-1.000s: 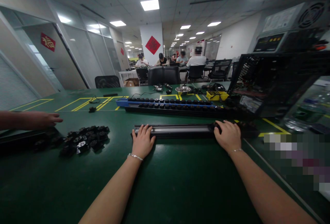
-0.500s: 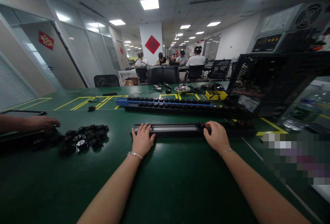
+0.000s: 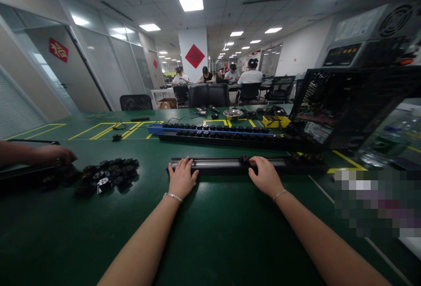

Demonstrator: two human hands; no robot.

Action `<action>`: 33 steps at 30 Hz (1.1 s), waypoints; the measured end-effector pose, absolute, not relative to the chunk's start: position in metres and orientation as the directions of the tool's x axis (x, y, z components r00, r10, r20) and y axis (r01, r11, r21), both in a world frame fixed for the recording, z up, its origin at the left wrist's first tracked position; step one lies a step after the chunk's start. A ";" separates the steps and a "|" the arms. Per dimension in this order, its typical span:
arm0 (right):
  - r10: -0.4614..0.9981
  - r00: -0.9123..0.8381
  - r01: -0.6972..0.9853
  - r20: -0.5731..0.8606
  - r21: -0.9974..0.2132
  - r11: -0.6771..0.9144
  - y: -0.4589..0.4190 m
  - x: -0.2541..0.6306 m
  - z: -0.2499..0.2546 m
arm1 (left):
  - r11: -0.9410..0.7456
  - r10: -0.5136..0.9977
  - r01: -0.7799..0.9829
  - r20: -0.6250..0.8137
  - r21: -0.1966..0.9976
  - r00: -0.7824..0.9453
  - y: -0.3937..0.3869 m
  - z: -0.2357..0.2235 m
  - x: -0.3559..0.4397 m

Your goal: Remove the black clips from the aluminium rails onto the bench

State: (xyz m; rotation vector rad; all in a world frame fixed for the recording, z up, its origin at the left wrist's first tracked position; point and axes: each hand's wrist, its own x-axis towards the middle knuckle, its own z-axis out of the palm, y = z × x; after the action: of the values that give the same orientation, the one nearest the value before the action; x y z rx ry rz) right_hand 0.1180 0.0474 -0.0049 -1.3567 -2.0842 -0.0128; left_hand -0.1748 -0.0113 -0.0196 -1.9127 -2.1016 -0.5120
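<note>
My left hand (image 3: 181,175) lies flat with fingers spread over the left end of a long black rail (image 3: 210,171), which has a shiny metal strip along its channel. My right hand (image 3: 265,175) is over the rail farther right, its thumb apart from the fingers. Its fingertips touch the right side of a small dark block (image 3: 244,160) sitting in the channel; no grip around the block shows. Several similar dark blocks (image 3: 305,158) sit at the rail's right end. To the left, a pile of small black parts (image 3: 110,175) lies on the green table (image 3: 210,233).
Another person's hand (image 3: 54,154) is by a black tray (image 3: 26,176) at left. Behind my rail stands a blue and black rail (image 3: 210,131) filled with blocks. A metal bowl (image 3: 232,114), yellow bin (image 3: 275,122) and open computer case (image 3: 332,106) stand farther back.
My right hand has moved left along the rail, and the small dark block has slid left with it. My left hand stays in place. The other person's hand has shifted slightly.
</note>
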 end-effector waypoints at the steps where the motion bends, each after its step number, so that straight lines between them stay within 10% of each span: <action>1: 0.812 -0.275 0.818 0.514 -0.318 0.479 0.046 0.116 -0.005 | 0.073 0.904 0.993 0.416 0.088 -0.103 -0.011 -0.020 -0.175; 33: 0.771 -0.468 0.764 0.432 -0.240 0.599 0.029 0.067 -0.005 | 0.026 0.890 0.993 0.450 0.119 -0.078 -0.015 -0.011 -0.165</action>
State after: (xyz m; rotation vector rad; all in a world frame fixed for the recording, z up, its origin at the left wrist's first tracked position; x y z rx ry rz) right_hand 0.0671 0.0294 -0.0049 -1.2156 -2.3260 0.0170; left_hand -0.1648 -0.0149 -0.0114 -1.9430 -2.0534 -0.5938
